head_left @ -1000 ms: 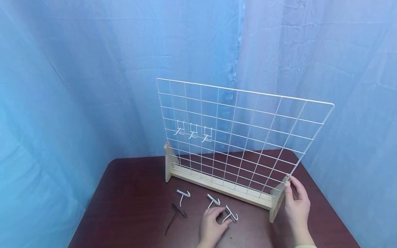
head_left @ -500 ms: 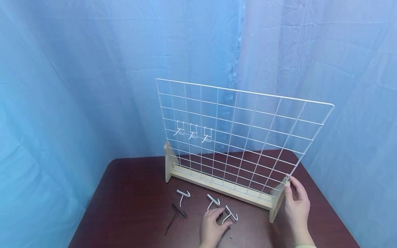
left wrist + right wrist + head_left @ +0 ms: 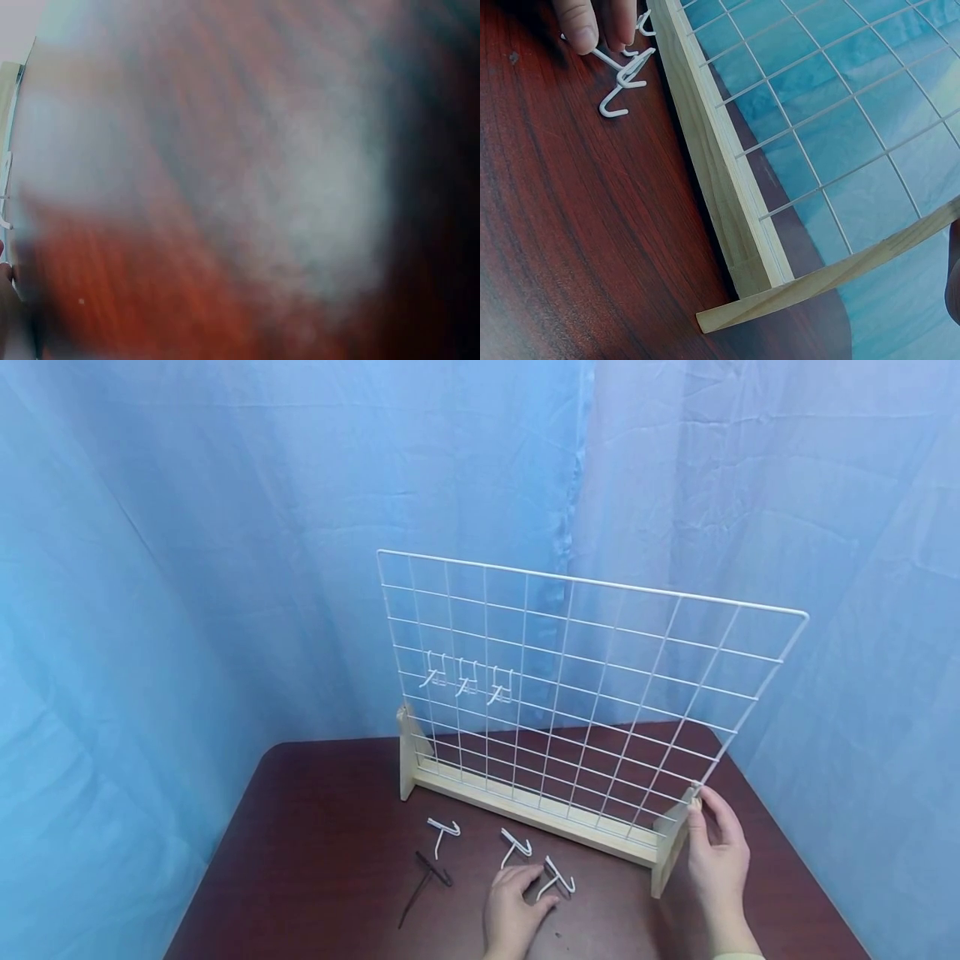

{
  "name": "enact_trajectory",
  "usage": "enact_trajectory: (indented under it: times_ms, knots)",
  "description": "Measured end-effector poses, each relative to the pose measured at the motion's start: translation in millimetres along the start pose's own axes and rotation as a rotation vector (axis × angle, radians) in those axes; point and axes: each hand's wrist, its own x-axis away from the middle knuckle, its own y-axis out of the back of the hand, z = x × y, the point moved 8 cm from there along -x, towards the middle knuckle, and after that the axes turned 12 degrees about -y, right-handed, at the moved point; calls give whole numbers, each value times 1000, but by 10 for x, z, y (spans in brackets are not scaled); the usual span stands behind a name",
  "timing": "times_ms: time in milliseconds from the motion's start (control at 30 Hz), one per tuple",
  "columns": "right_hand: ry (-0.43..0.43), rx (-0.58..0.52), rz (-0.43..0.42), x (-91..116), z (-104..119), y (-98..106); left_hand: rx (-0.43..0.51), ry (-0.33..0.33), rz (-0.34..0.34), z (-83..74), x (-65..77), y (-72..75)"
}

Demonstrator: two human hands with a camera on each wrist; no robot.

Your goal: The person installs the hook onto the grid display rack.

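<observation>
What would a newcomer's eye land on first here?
Probably the white wire grid in its wooden base, right of centre in the head view, three white hooks hanging on its left part. Next, the right hand gripping the base's right end, and the left hand beside a white hook lying on the table. The one black hook, left of the left hand, also stands out.

Room to pass lies left of the black hook (image 3: 432, 869); the wire grid (image 3: 562, 654) bars the back.
</observation>
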Motion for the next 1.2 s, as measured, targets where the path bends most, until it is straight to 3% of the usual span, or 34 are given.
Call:
enact_trajectory:
  times_ms: [400, 733, 967, 1200]
  knots:
    - [0, 10, 5, -9, 5, -15, -65, -45, -37, 12, 43, -36]
    - [-16, 37, 4, 0, 0, -1, -116, -7, -28, 23, 39, -42]
    - [-21, 27, 4, -7, -17, -3, -123, -16, -31, 7, 29, -45]
    - [-12, 8, 0, -4, -7, 1, -159, -65, -95, 2, 28, -21]
